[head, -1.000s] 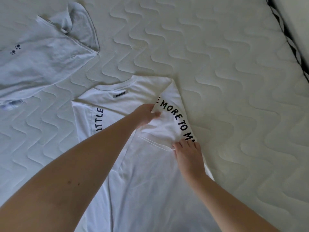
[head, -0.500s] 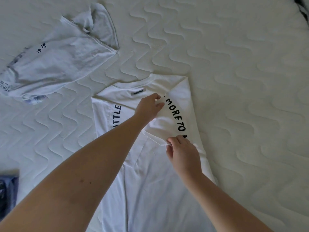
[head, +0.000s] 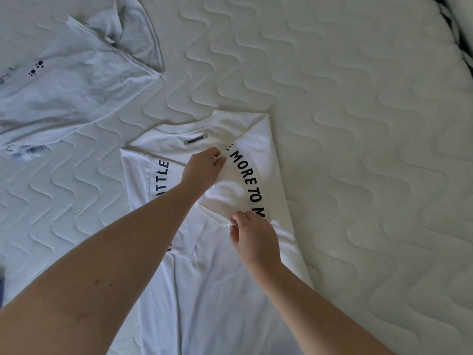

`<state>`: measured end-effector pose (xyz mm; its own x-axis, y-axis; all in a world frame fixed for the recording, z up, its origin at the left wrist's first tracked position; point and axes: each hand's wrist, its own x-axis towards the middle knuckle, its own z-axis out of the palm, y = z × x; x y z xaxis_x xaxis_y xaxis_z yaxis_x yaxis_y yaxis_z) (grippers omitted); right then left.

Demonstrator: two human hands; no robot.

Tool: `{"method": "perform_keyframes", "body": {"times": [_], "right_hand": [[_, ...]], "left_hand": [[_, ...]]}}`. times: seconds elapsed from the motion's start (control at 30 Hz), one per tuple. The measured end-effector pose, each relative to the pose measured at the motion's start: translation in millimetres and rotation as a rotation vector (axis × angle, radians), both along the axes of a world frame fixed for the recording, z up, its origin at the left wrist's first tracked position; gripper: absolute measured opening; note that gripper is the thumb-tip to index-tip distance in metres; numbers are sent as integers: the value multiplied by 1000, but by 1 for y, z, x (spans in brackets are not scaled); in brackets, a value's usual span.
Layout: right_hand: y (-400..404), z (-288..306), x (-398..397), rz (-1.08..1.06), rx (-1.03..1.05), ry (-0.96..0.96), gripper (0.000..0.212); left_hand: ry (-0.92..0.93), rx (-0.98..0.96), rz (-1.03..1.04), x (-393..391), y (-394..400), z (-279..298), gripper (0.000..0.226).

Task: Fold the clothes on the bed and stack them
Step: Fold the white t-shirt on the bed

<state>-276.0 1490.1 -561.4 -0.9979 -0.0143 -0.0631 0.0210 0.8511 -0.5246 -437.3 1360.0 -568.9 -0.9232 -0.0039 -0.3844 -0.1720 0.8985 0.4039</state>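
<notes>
A white T-shirt point(head: 204, 278) with black lettering lies on the quilted bed point(head: 358, 124), collar away from me, both sides folded inward. My left hand point(head: 202, 167) pinches the top corner of the folded-in right sleeve flap just below the collar label. My right hand point(head: 253, 239) pinches the flap's lower edge near the letters. A second, pale blue-white shirt point(head: 71, 85) with small paw prints lies crumpled at the upper left, untouched.
A dark blue item point(head: 2, 285) peeks in at the left edge. The mattress edge with dark trim point(head: 458, 37) runs along the upper right. Bare quilted mattress stretches to the right of the white shirt.
Both hands keep their pinch on the sleeve flap. The flap has been lifted slightly and bulges between them. The camera view shifted a little.
</notes>
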Motion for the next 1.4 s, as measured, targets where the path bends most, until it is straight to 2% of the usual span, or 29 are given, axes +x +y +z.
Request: {"method": "perform_keyframes", "body": {"times": [0.1, 0.2, 0.3, 0.43, 0.5, 0.63, 0.73, 0.8, 0.9, 0.97, 1.03, 1.07, 1.1, 1.17, 1.27, 1.33, 1.4], "right_hand": [[1, -3, 3, 32, 62, -38, 20], [9, -6, 9, 39, 106, -71, 22], [20, -10, 14, 26, 81, 23, 24], [35, -12, 18, -15, 94, 92, 37], [41, -11, 21, -85, 140, 35, 49], [52, -11, 34, -162, 203, -154, 75], [60, -15, 49, -152, 210, -256, 80], [65, -17, 57, -165, 214, -274, 80], [70, -15, 64, -212, 205, -283, 81], [70, -12, 69, -219, 220, -291, 80], [68, -9, 77, -220, 219, -305, 82], [66, -8, 81, -218, 215, -312, 83], [65, -8, 87, -215, 216, -314, 85], [65, -8, 99, -215, 248, -306, 85], [67, -9, 123, -246, 366, -242, 72], [68, -12, 142, -268, 409, -220, 69], [70, -15, 162, -295, 420, -229, 73]], "left_hand": [[-56, -53, -35, -1, 0, -2, 18], [27, -114, -92, -2, 5, -6, 29], [163, -84, -127, -13, 22, -7, 37], [152, -17, -216, -40, 63, -7, 41], [88, -5, -223, -54, 82, -6, 42], [-9, 0, -161, -73, 94, -9, 21], [24, -42, -114, -75, 94, -14, 20], [82, -125, -128, -68, 97, -17, 24], [276, -191, -145, -41, 103, -15, 36], [426, -103, -169, -10, 105, -7, 33], [471, 52, -202, 26, 107, 0, 19], [421, 111, -198, 45, 106, 2, 17], [343, 131, -176, 65, 105, 4, 25], [181, 75, -116, 103, 99, 5, 47], [-69, 42, -18, 155, 88, -1, 65], [-309, 227, 123, 185, 89, -6, 63], [-452, 484, 252, 207, 94, -10, 50]]}}
